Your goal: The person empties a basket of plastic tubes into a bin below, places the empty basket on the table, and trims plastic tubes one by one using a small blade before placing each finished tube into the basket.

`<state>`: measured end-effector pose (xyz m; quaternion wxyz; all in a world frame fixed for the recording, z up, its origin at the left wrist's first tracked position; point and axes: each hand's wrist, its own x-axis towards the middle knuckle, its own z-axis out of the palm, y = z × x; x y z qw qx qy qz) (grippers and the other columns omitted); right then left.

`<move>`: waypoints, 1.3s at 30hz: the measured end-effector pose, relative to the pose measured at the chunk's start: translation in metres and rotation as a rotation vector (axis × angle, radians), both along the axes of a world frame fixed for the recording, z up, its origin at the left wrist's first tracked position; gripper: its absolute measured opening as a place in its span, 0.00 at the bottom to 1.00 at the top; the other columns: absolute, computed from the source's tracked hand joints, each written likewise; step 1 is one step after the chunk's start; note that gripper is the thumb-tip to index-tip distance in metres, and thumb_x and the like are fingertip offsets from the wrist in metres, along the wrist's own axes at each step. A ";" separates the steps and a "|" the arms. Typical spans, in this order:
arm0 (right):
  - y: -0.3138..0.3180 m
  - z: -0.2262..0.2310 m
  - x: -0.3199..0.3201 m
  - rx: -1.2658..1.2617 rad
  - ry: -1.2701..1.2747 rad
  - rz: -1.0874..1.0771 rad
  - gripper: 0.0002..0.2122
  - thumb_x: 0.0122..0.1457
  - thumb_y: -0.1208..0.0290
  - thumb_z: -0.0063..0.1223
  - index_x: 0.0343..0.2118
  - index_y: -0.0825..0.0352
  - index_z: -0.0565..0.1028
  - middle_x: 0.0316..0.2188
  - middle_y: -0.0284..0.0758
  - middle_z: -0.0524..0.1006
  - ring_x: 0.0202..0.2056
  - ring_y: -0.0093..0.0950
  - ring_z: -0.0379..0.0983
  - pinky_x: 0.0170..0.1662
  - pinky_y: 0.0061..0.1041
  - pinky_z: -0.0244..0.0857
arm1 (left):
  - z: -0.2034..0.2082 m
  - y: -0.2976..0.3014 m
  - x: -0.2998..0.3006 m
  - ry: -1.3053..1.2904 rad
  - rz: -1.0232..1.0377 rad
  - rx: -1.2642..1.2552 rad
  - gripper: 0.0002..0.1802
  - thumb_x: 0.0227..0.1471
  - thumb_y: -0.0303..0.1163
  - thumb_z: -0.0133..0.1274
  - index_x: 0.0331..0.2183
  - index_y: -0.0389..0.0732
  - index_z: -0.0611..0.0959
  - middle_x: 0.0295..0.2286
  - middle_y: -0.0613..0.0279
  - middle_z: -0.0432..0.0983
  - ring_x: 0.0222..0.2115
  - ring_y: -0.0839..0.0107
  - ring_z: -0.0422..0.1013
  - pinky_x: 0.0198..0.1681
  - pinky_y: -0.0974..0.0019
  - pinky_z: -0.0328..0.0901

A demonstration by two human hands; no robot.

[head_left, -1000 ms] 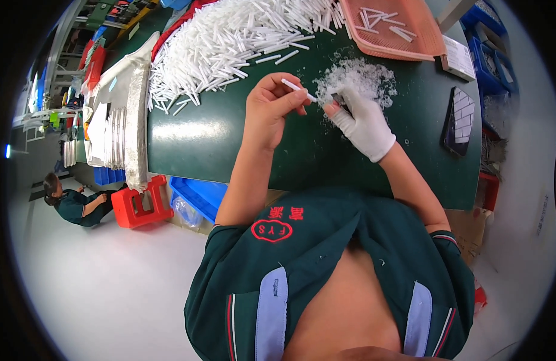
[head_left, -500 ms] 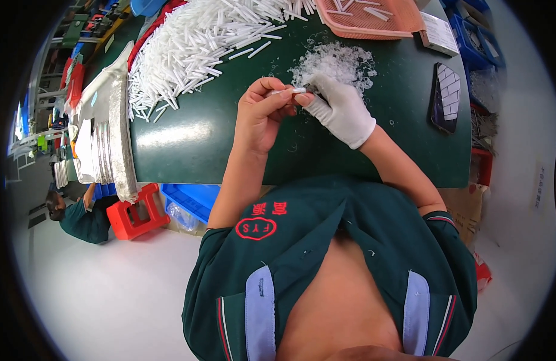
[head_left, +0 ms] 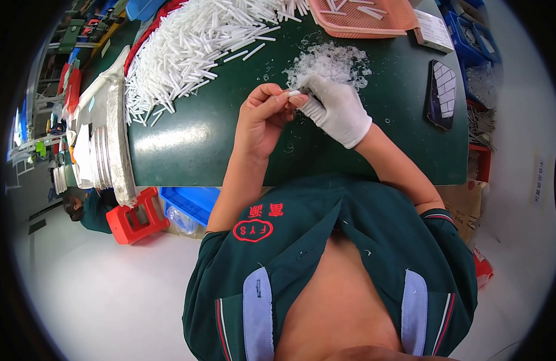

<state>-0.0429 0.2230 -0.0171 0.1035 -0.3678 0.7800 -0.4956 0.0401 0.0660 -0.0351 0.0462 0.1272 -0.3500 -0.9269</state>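
Note:
My bare left hand [head_left: 258, 120] pinches a short white plastic tube [head_left: 294, 93] between thumb and fingers. My right hand [head_left: 341, 114], in a white glove that leaves the thumb tip bare, closes on the tube's other end. Its curled fingers hide whatever else it may hold. Just beyond the glove lies a heap of clear, curly plastic trimmings [head_left: 332, 63]. To the far left spreads a large pile of similar white tubes [head_left: 181, 54], a few lying loose at its edge.
A pink plastic basket [head_left: 363, 30] with several tubes stands at the back of the green table [head_left: 199, 162]. Right of it are a white box [head_left: 434, 30] and a phone [head_left: 441, 96]. A red stool [head_left: 133, 222], blue bin [head_left: 190, 201] and another person [head_left: 92, 210] are at left.
Less of the tube shows between my fingers, and its visible end tilts up slightly. The view has shifted a little. At left, the other person has moved behind the stool.

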 end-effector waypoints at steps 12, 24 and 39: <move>-0.001 0.000 -0.003 -0.004 0.179 -0.004 0.14 0.58 0.57 0.51 0.26 0.63 0.73 0.20 0.40 0.75 0.25 0.43 0.74 0.27 0.36 0.67 | -0.002 0.000 0.001 0.042 -0.035 0.015 0.04 0.50 0.22 0.53 0.32 0.37 0.80 0.32 0.48 0.80 0.28 0.69 0.75 0.32 0.71 0.69; 0.003 -0.013 -0.023 -0.060 -0.308 -0.007 0.11 0.53 0.65 0.59 0.33 0.68 0.75 0.21 0.36 0.74 0.24 0.24 0.68 0.31 0.23 0.64 | 0.013 0.008 0.003 -0.103 0.192 -0.275 0.05 0.51 0.26 0.56 0.33 0.37 0.79 0.26 0.58 0.78 0.26 0.72 0.73 0.29 0.72 0.66; 0.005 0.004 -0.019 -0.270 -0.730 -0.075 0.07 0.54 0.74 0.58 0.33 0.70 0.75 0.27 0.30 0.74 0.30 0.17 0.65 0.35 0.17 0.62 | 0.022 0.004 0.008 -0.080 0.191 -0.441 0.27 0.64 0.47 0.34 0.38 0.32 0.77 0.28 0.53 0.78 0.28 0.69 0.74 0.31 0.69 0.67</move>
